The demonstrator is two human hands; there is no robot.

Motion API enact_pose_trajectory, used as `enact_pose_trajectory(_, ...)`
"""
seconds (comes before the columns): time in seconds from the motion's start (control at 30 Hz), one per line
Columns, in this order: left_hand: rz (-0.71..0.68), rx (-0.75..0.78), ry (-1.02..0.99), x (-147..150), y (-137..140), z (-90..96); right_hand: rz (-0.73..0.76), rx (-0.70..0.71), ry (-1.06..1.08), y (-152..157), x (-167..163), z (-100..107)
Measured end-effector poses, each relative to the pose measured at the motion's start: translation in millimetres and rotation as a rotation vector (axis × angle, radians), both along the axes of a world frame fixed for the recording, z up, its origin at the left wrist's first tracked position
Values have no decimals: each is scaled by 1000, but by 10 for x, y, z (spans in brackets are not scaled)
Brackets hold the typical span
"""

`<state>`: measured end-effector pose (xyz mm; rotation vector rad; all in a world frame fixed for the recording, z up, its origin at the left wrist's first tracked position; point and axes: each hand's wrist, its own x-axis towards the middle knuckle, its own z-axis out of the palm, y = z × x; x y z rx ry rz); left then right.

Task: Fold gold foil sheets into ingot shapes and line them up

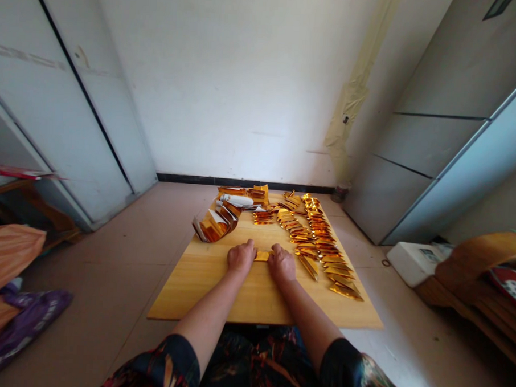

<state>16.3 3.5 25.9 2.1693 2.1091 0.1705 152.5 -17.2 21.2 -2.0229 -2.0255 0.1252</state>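
Observation:
Between my two hands a small strip of folded gold foil paper [262, 256] lies low over the wooden table [185, 296]. My left hand [240, 258] is closed on its left end, and my right hand [282, 263] is closed on its right end. Just right of my right hand, folded gold foil pieces [324, 242] lie in overlapping rows. Beyond my left hand rests a curled stack of gold foil sheets [216, 221] with white showing. A short row of flat folded gold pieces [263, 217] sits ahead of my hands.
A white roll [236, 200] lies among more foil sheets [258, 193] at the table's far edge. A grey refrigerator [427, 127] stands right, near a white box [411, 263] and wooden furniture [476, 288]. Orange and purple bags [10, 274] are on the left.

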Motion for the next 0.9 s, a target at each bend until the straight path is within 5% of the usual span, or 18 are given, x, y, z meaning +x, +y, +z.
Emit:
enact_pose_trajectory(0.33,-12,125,39,-1,-19,-49,14,-14,-91,31,21,-35)
enact_pose_trajectory(0.43,-122,211,53,-13,-7,-72,53,32,-113,26,53,-54)
enact_pose_trajectory(0.63,-284,146,29,-45,40,-108,342,47,-138,66,114,-50)
enact_pose_trajectory(0.9,-373,153,-10,-182,-75,-61,303,8,41,94,158,-69)
